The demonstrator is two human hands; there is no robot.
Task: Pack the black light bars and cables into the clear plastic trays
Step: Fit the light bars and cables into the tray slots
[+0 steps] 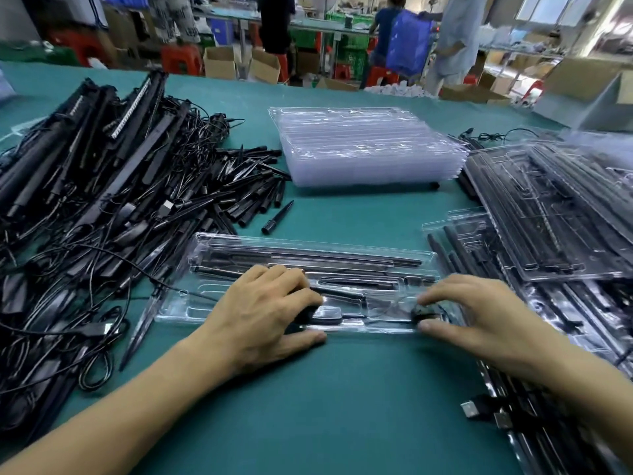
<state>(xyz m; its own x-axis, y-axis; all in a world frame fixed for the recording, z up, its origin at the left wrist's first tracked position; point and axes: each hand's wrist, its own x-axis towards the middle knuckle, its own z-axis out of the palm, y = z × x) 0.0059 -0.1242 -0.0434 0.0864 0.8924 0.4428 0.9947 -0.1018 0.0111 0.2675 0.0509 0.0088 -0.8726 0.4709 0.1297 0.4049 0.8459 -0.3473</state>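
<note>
Glossy clear plastic trays (363,145) catch the light on a table (342,389) covered in matt green cloth. Matt black plastic bars (102,138) lie heaped beside thin rubbery cables (92,337).

Left hand (262,313) and right hand (479,315) lie palm-down, fingers curled, pinching

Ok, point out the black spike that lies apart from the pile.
The lone spike on the green mat just beyond the tray; the others overlap in the heap.
</note>
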